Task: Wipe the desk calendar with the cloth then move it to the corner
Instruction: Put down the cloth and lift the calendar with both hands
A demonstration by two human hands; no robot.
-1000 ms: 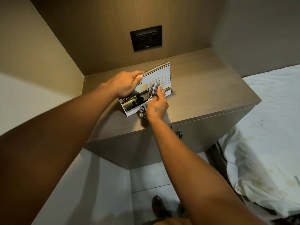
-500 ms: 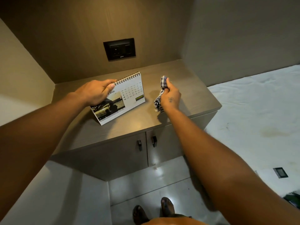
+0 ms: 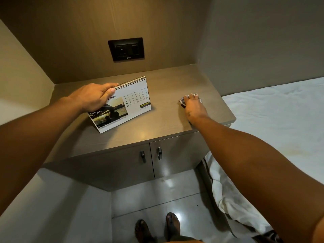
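Wood-panelled walls enclose the table point(image 3: 168, 130), a black socket plate point(image 3: 126, 49) above it; since half a second ago the right hand point(image 3: 193, 106) has dropped to the tabletop, closed over the cloth point(image 3: 182, 100), well apart from the desk calendar point(image 3: 122, 104); the left hand point(image 3: 93, 97) still grips the calendar's spiral edge, standing mid-table; both cabinet doors point(image 3: 175, 155) below are shut.

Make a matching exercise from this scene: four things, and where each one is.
Things:
1. desk calendar
2. cloth
3. socket panel
4. white sheet

Places:
A. on the back wall
B. beside the cabinet, on the right
C. under the right hand
D. gripped at its spiral edge by the left hand

Pairs: 1-D, 2-C, 3-A, 4-B
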